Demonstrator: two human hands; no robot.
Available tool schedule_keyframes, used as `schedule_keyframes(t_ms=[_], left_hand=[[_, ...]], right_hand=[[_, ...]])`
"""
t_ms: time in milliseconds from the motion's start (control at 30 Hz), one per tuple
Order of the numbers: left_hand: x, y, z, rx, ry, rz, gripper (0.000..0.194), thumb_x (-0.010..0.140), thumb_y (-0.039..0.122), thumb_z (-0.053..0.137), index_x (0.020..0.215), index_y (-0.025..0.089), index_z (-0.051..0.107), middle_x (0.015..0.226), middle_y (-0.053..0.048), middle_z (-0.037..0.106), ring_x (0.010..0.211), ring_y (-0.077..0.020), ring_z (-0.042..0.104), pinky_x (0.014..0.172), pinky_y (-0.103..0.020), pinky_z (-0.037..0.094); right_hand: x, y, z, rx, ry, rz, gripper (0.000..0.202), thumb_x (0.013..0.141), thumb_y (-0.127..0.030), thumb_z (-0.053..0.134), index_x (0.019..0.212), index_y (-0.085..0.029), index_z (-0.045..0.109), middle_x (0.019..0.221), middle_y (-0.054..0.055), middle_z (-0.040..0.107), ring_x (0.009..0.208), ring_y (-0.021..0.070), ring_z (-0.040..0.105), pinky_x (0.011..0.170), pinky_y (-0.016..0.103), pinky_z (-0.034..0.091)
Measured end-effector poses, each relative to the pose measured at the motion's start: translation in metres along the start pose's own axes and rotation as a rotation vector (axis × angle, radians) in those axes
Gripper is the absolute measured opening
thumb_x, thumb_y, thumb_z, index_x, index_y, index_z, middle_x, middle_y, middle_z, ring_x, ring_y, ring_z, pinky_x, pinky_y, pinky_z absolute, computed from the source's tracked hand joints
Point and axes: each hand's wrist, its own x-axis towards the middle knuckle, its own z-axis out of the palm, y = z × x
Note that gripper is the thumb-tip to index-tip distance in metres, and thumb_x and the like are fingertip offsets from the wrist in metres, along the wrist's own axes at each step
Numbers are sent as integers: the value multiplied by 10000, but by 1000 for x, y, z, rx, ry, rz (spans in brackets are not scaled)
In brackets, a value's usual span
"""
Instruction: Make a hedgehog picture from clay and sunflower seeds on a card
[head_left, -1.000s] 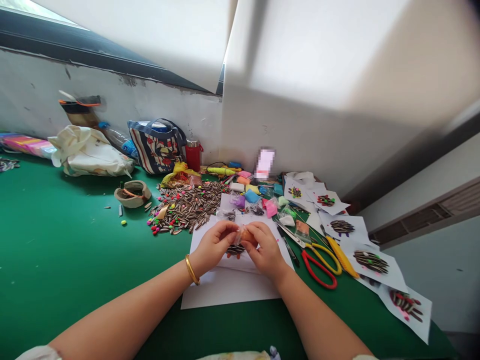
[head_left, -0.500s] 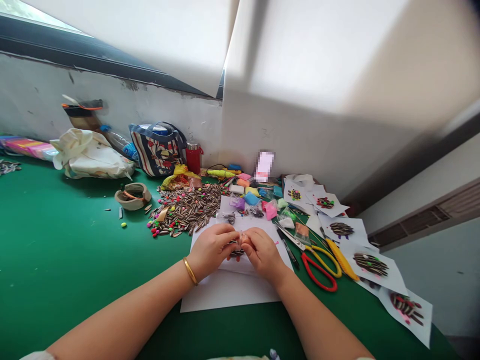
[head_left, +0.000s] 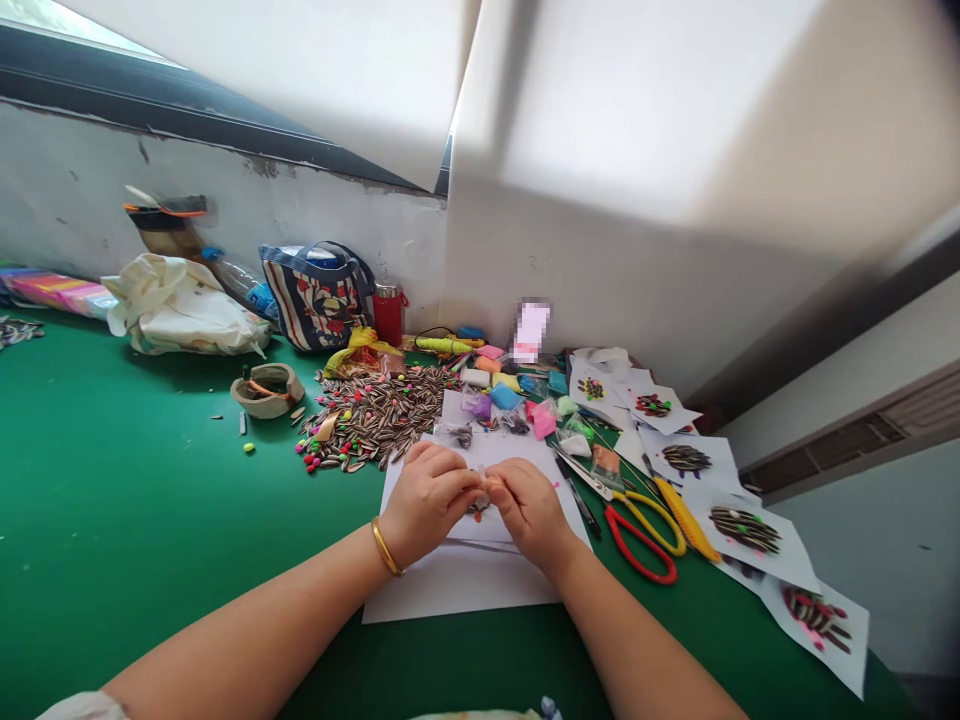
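Two-handed pinch: left hand [head_left: 435,497] and right hand [head_left: 529,507] close fingertips on a mostly hidden clear packet [head_left: 483,470] between them, white paper [head_left: 465,586] below; I judge it light, soft, slippery, best held by its edges.

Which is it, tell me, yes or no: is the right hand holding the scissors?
No, the scissors lie on the green table, to the right of the right hand.

Scuffed white wall [head_left: 60,190] behind green table [head_left: 150,500], dark-framed window [head_left: 135,85] upper left
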Motion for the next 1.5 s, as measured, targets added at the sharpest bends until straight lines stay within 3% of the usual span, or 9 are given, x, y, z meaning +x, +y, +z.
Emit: schedule_keyframes(t_ms=[167,300,400,567,800,1000,1167,1367,1500], left_hand=[[-1,-2,1,-73,14,-138,113,872,298,621,895,216,696,843,-24,682,791,-166,605,802,-350,389],[2,-4,1,-221,-93,-318,138,852,336,643,837,210,699,801,-13,688,758,-164,622,748,-313,444],[3,-3,4,-384,-162,-458,142,832,343,654,811,209,696,802,-10,686,728,-156,638,679,-279,489],[1,0,9,-585,-152,-617,161,828,330,638,757,186,649,711,8,666,587,-134,630,568,-255,506],[1,-5,6,-255,-79,-303,150,851,282,639,733,194,669,711,-4,651,688,-151,590,686,-287,448],[2,-4,8,-287,-131,-312,172,883,289,608,753,204,682,687,9,666,668,-141,597,665,-272,432],[1,-5,7,-181,-49,-263,172,862,261,634,706,194,661,685,11,673,668,-144,596,697,-289,423],[-3,-7,7,-119,43,-171,92,867,279,631,876,211,692,796,-12,706,752,-160,623,762,-316,426],[-2,-4,5,-98,6,-56,115,892,264,599,969,230,676,788,-9,710,738,-148,626,756,-324,405]], right_hand=[[-3,3,0,-56,72,-58,292,940,-278,468,1208,-192,545,1047,99,601,990,233,535,868,409,465],[-3,3,2,-104,66,-132,467,928,-192,465,1391,-229,417,1133,106,573,1032,233,522,893,427,471],[-3,4,4,-131,53,-165,539,916,-154,470,1435,-249,364,1130,103,572,1033,236,520,885,434,479],[-4,4,7,-149,62,-169,549,915,-146,471,1441,-252,359,1110,103,574,1009,233,532,864,431,496],[-3,2,5,-129,73,-130,521,933,-180,466,1439,-259,368,1144,114,556,1044,243,529,895,439,493],[-4,3,7,-119,51,-117,494,951,-202,436,1438,-251,364,1153,114,558,1048,245,526,907,451,487],[-2,4,6,-137,50,-130,496,947,-202,446,1434,-252,364,1147,107,573,1038,240,531,892,434,492],[-2,5,3,-144,59,-127,475,956,-215,434,1427,-235,374,1151,114,585,1050,245,539,893,443,495],[-3,2,4,-113,43,-100,462,971,-223,392,1432,-222,365,1138,112,608,1049,241,553,898,441,500]])
